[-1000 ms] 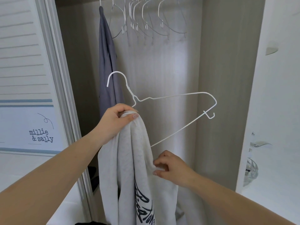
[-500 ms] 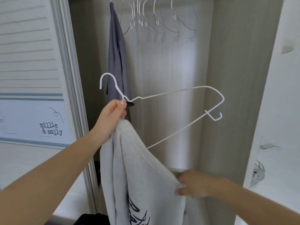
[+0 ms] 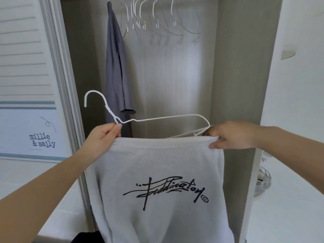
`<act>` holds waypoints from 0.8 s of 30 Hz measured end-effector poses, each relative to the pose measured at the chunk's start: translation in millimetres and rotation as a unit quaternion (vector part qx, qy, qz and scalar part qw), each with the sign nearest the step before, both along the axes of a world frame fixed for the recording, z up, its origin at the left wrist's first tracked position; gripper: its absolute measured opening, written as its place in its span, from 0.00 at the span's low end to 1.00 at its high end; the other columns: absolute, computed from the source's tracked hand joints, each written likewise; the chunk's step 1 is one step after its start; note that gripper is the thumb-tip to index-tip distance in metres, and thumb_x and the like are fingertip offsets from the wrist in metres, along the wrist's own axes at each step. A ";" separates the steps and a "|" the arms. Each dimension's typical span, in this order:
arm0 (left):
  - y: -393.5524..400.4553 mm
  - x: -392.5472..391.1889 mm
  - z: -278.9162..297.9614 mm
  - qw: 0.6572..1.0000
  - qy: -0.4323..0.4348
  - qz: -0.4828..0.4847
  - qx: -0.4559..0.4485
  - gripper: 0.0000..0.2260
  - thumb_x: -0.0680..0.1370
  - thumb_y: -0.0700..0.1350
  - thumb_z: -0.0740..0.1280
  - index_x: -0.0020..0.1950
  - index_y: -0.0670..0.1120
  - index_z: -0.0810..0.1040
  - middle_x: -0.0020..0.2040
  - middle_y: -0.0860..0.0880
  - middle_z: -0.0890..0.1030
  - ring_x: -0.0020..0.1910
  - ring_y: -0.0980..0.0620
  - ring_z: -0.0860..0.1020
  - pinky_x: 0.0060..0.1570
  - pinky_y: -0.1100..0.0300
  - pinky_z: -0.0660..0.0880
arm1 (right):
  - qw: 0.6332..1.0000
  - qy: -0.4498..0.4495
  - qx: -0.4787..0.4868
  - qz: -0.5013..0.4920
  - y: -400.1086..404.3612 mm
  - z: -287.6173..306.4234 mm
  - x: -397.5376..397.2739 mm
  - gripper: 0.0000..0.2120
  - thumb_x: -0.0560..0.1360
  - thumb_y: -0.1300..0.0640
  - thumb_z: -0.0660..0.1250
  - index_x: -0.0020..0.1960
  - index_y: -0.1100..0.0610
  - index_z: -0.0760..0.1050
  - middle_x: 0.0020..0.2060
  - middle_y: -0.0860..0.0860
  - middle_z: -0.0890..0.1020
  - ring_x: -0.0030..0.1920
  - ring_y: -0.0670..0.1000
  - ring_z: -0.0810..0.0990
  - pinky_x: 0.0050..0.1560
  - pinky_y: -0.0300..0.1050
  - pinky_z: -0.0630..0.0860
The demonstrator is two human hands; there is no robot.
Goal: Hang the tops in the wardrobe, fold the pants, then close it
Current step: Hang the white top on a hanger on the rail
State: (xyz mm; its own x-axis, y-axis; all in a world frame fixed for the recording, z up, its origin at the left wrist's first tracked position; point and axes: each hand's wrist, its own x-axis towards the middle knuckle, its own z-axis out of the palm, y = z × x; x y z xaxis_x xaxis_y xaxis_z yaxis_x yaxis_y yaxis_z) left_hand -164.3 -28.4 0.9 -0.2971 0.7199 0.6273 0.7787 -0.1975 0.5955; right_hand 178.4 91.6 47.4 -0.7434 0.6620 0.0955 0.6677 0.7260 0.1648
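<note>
The grey sweatshirt (image 3: pixel 157 181) hangs spread before the open wardrobe (image 3: pixel 236 67), left hand (image 3: pixel 103 137) pinching hem and hanger (image 3: pixel 157 119) neck, right hand (image 3: pixel 231 135) gripping its far-right corner, ready for threading

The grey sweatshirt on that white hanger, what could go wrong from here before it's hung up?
1. The grey sweatshirt looks only stretched below the white hanger, pinched by the left hand and right hand; letting go could drop it.
2. The hem opening faces up, so it might go on upside down.
3. The hook could snag the dark grey top nearby.
</note>
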 end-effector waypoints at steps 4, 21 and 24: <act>6.0 0.9 -3.2 0.999 0.041 0.003 0.017 0.17 0.82 0.46 0.58 0.35 0.42 0.74 0.28 0.47 0.72 0.30 0.59 0.71 0.34 0.63 0.66 | 1.000 -0.010 -0.016 -0.006 0.0 11.0 8.0 0.13 0.77 0.42 0.62 0.57 0.46 0.75 0.49 0.44 0.79 0.49 0.47 0.77 0.49 0.46 0.75; 53.1 65.5 10.6 0.995 0.071 -0.077 0.008 0.20 0.78 0.52 0.64 0.38 0.35 0.76 0.34 0.36 0.74 0.32 0.49 0.70 0.36 0.57 0.66 | 0.994 0.049 0.040 0.085 -14.2 18.6 -30.2 0.08 0.76 0.50 0.64 0.40 0.45 0.67 0.31 0.42 0.71 0.34 0.45 0.72 0.35 0.43 0.67; 50.3 48.0 11.1 0.995 0.077 -0.066 0.022 0.18 0.77 0.52 0.65 0.40 0.37 0.78 0.34 0.37 0.76 0.32 0.46 0.72 0.35 0.56 0.67 | 0.993 0.089 0.044 0.071 -10.3 18.6 -7.4 0.11 0.76 0.51 0.66 0.41 0.48 0.64 0.29 0.43 0.72 0.29 0.43 0.70 0.31 0.38 0.63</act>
